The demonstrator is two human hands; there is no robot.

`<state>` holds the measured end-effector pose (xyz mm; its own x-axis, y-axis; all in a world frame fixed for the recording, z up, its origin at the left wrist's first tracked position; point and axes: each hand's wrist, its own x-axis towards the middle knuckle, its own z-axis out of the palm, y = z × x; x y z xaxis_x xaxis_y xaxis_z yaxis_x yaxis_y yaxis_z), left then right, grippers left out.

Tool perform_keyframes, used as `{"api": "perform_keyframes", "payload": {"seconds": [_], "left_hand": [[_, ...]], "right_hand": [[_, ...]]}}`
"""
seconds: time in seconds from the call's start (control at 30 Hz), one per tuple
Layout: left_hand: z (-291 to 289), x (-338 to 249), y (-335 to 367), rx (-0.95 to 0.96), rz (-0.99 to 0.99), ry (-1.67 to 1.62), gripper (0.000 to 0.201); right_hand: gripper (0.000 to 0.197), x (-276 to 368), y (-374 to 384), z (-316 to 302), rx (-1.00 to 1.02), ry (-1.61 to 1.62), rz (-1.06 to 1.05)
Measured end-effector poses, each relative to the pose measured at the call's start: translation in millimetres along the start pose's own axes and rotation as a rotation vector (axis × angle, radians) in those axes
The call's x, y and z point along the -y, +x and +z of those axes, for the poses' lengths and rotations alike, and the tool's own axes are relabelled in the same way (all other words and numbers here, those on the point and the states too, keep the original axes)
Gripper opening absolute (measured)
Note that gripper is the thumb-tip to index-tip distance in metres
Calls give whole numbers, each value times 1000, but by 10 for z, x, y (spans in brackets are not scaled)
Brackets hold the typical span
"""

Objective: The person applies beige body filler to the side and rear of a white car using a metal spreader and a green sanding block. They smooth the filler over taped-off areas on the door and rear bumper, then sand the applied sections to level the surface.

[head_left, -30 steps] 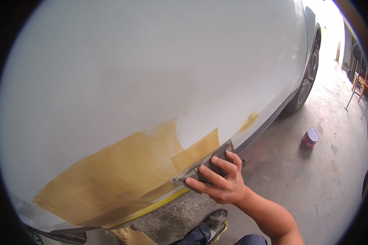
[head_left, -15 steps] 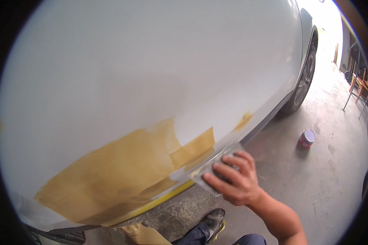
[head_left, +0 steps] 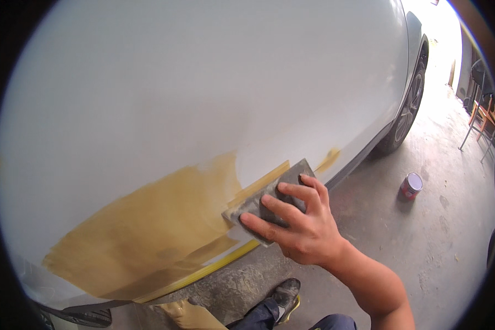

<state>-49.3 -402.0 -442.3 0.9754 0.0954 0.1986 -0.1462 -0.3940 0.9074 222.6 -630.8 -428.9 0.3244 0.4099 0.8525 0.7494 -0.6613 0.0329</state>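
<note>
My right hand [head_left: 302, 223] is closed on a flat, grey, rectangular putty spreader [head_left: 292, 177], its fingers spread across the plate. The spreader lies against the lower part of a pale car body panel [head_left: 165, 77]. Beneath and beside it, a broad tan patch of filler [head_left: 165, 220] covers the panel, with a lower strip of it partly hidden by the plate. Farther right is a small yellowish smear [head_left: 329, 160]. Yellow tape [head_left: 217, 268] runs along the panel's bottom edge. I do not see my left hand.
A round tin with a pale lid [head_left: 412, 186] stands on the concrete floor [head_left: 379, 236]. The car's wheel [head_left: 408, 113] is beyond it, and a chair [head_left: 481, 118] stands at the far right. My shoe [head_left: 286, 294] and a creased tan sheet [head_left: 195, 316] show at the bottom.
My right hand has moved the spreader up and to the left, from the panel's lower edge onto the filler strip, which it now partly covers.
</note>
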Motion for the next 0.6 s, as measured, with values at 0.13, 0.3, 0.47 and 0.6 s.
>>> {"api": "perform_keyframes", "payload": {"seconds": [0.13,0.3,0.47,0.6], "left_hand": [[33,-34,-25,3,-114,-188,46],[60,-66,-66,-5,-203,-367,46],[110,-80,-93,1,-240,-507,45],[123,-118,-113,12,-270,-498,45]], "right_hand": [[47,86,-274,135,-1,-3,15],[49,146,-642,456,-59,6,24],[51,134,-785,539,-60,31,36],[45,15,-673,118,92,89,77]]}}
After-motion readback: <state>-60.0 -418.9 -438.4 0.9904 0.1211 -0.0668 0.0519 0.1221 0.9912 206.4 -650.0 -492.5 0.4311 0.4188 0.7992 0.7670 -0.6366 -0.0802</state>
